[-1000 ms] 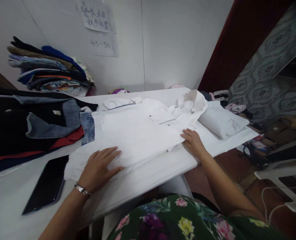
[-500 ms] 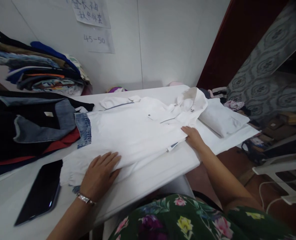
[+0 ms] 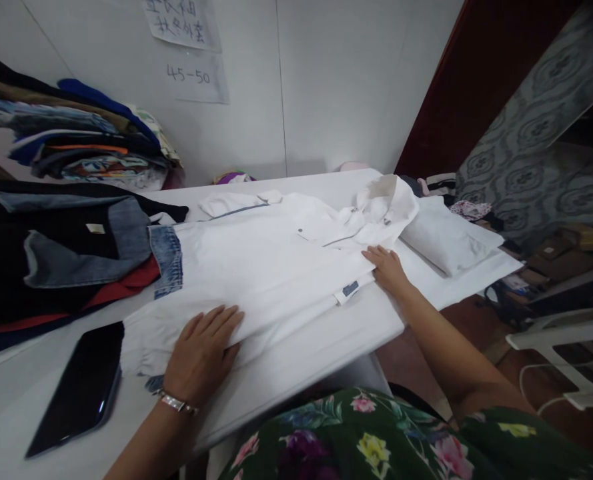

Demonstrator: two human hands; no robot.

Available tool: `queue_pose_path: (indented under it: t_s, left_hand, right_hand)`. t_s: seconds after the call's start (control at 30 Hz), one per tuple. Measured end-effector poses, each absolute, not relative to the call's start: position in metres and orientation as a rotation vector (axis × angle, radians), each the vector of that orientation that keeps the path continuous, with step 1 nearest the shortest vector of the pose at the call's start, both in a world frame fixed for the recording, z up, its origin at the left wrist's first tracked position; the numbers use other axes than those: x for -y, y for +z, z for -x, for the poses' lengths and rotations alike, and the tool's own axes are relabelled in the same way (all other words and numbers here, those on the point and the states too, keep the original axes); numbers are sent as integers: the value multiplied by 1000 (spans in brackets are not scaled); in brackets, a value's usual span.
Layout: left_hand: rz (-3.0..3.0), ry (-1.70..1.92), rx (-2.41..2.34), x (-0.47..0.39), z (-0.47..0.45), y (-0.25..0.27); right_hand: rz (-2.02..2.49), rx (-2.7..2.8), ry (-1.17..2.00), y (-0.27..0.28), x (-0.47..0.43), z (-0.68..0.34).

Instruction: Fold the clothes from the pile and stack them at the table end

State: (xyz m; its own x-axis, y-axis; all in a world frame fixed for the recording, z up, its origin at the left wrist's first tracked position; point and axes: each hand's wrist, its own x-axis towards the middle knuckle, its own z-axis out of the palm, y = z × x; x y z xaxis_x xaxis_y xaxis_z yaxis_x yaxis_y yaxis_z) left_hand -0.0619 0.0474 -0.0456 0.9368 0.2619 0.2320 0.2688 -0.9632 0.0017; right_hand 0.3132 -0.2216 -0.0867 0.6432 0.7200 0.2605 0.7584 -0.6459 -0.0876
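Observation:
A white hooded jacket lies spread on the white table, its hood to the right and a blue denim hem band to the left. On the near sleeve, close to the gathered cuff, rests my left hand, palm down with fingers stretched out. My right hand lies on the jacket's near edge below the hood, fingers extended over the cloth. Between the hands a small white tag with a dark patch shows at the near edge. The thumb of my right hand is hidden.
A black phone lies left of the cuff. Dark and denim garments cover the table's left side, with a folded clothes stack behind. A white cushion-like bundle sits beyond the hood. A white plastic stool stands at right.
My right hand has shifted up slightly along the jacket's near edge, and more of the tag's dark patch shows. My left hand stays nearly in place.

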Motion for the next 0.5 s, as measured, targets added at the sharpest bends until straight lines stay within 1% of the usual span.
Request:
queue_pose_path:
  t_s: [0.23, 0.37, 0.5]
  left_hand:
    - [3033, -386, 372, -53, 65, -50]
    - [2994, -467, 297, -57, 66, -55]
    - [2974, -497, 302, -59, 67, -58]
  right_hand:
    - [2686, 833, -407, -94, 245, -322]
    - [2626, 824, -405, -99, 259, -331]
    - [2548, 783, -539, -95, 257, -321]
